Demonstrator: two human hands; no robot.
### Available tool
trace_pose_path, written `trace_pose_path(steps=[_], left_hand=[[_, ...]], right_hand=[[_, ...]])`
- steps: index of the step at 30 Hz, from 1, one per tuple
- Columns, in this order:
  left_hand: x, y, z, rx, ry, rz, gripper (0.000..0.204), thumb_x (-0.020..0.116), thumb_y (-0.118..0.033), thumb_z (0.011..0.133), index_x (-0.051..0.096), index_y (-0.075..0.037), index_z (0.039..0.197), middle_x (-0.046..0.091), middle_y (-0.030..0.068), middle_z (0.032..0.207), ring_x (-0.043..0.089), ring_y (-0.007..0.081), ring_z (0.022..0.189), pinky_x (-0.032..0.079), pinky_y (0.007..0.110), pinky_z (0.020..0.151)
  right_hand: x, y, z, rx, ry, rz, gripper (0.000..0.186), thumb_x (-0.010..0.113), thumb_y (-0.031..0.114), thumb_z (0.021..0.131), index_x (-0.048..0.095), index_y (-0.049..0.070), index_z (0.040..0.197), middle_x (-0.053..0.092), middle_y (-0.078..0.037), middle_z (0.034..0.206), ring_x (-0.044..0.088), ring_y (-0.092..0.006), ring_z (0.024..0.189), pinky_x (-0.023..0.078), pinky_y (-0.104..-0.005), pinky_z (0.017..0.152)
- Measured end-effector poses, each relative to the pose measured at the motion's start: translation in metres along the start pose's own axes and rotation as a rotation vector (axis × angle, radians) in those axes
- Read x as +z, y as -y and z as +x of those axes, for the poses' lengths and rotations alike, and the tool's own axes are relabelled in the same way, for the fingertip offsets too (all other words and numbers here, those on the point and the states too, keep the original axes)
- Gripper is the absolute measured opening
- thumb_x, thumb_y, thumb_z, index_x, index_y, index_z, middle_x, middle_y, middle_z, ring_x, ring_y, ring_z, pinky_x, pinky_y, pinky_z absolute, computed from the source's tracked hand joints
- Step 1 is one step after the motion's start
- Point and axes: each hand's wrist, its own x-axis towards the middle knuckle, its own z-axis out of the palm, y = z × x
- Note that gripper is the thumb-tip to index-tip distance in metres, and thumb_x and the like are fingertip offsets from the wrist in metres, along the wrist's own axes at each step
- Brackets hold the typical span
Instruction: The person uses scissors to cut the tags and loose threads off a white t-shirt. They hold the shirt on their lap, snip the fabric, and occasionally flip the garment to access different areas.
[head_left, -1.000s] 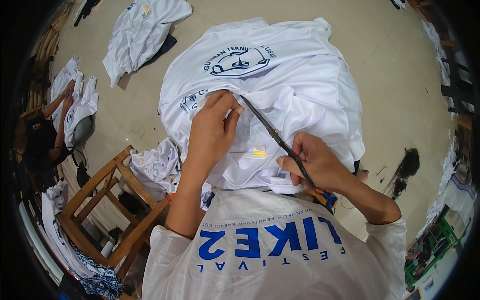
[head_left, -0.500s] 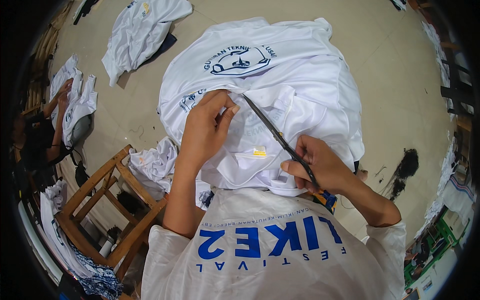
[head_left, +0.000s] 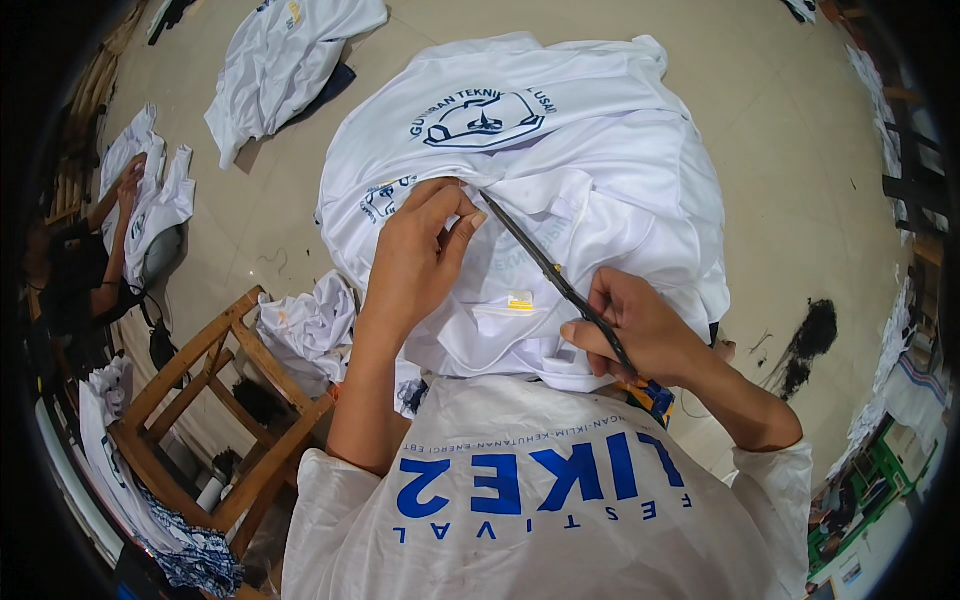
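A pile of white shirts [head_left: 620, 150] with dark blue printed emblems lies before me, a small yellow-and-white label [head_left: 519, 301] among its folds. My left hand [head_left: 423, 253] is closed in a pinch on the edge of the folded white cloth, fingertips beside the scissor tips. My right hand [head_left: 631, 326] grips long dark scissors [head_left: 538, 253], whose blades reach diagonally up-left to that edge; whether the blades are apart is hard to tell.
At left are a wooden stool [head_left: 229, 341], crumpled white cloths [head_left: 300, 336] and a co-worker's hands [head_left: 130, 185] on white garments [head_left: 160, 220]. Another white shirt [head_left: 270, 80] lies on the tiled floor [head_left: 780, 150] behind. A dark scrap heap [head_left: 808, 335] lies at right.
My hands and the scissors have shifted only slightly, staying at the same cloth edge. The co-worker's hands at left have moved a little.
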Motion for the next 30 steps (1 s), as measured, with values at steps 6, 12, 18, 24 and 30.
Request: trace_pose_path(steps=[6,12,18,24,30], left_hand=[[-0.003,-0.004,0.000,-0.010,0.028,0.028,0.012,0.071,-0.005,0.095,0.061,0.002,0.095,0.067,0.0145,0.107,0.063,0.0291,0.070,0.051,0.036,0.065],[-0.001,-0.001,-0.002,0.006,0.022,0.028,0.015,0.071,-0.007,0.097,0.060,0.003,0.094,0.059,0.0077,0.095,0.049,0.0147,0.067,0.042,0.028,0.061],[0.006,0.006,-0.005,0.030,0.008,0.076,0.012,0.071,-0.005,0.096,0.061,0.002,0.096,0.062,0.0098,0.098,0.056,0.0213,0.069,0.046,0.032,0.063],[0.010,0.002,-0.012,0.016,-0.036,0.130,0.007,0.068,-0.003,0.096,0.062,0.001,0.097,0.071,0.0113,0.119,0.063,0.0251,0.073,0.050,0.033,0.065],[-0.041,0.036,-0.039,-0.224,-0.296,-0.210,0.016,0.055,-0.014,0.108,0.065,-0.001,0.105,0.068,-0.0014,0.093,0.055,0.0054,0.074,0.043,0.022,0.066]], right_hand=[[0.000,0.001,0.000,0.002,0.000,-0.013,0.034,0.077,0.020,0.093,0.047,0.003,0.094,0.063,-0.010,0.061,0.051,-0.0101,0.040,0.034,-0.0266,0.035],[0.001,0.001,0.003,0.006,-0.002,-0.043,0.034,0.076,0.021,0.094,0.047,0.003,0.094,0.064,-0.010,0.062,0.051,-0.0096,0.040,0.034,-0.0264,0.035],[-0.002,0.005,0.010,0.007,0.008,-0.046,0.035,0.075,0.025,0.096,0.048,0.003,0.094,0.065,-0.010,0.064,0.051,-0.0094,0.041,0.035,-0.0258,0.036],[0.000,0.002,0.014,0.013,-0.002,-0.002,0.036,0.075,0.026,0.096,0.048,0.003,0.095,0.064,-0.009,0.063,0.051,-0.0093,0.040,0.034,-0.0259,0.035],[-0.006,0.003,-0.008,0.037,0.006,0.016,0.036,0.076,0.025,0.095,0.047,0.003,0.096,0.062,-0.009,0.059,0.047,-0.0087,0.037,0.032,-0.0255,0.034]])
